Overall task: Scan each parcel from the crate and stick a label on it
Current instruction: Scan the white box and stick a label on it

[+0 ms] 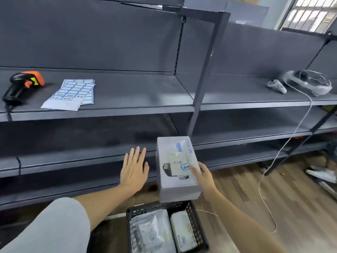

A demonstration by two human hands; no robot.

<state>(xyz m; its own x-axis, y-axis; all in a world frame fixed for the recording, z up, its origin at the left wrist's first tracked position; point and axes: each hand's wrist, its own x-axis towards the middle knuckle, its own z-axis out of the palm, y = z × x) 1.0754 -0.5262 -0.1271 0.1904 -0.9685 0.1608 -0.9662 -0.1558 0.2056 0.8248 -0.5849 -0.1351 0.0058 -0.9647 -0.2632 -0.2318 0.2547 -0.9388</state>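
My right hand grips a white box parcel by its right side, thumb on the top face beside a blue-edged label. The box hangs above a black crate on the floor, which holds a bagged parcel and a white parcel. My left hand hovers flat to the left of the box, fingers straight, touching nothing. On the upper shelf at left lie an orange-and-black scanner and sheets of blue-edged labels.
Grey metal shelving with an upright post runs across the view. A white headset and a controller sit on the shelf at right, with a white cable trailing to the wooden floor.
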